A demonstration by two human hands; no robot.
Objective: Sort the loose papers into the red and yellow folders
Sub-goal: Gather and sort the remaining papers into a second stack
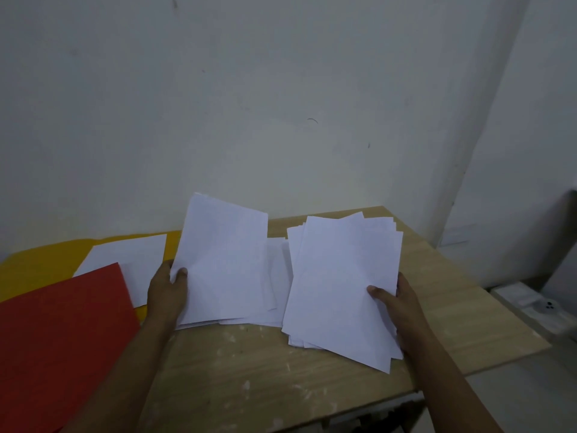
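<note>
Fingers hidden behind paper: left hand (167,292) pinches sheet (223,260), right hand (395,304) grips stack (340,289).

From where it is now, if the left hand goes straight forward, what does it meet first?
Probably the white sheet lying on the yellow folder just beyond the left hand; depth is unclear.

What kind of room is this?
Probably a plain office or workroom: a paint-flecked wooden table set against a bare white wall, with loose papers and a red folder on it.
</note>
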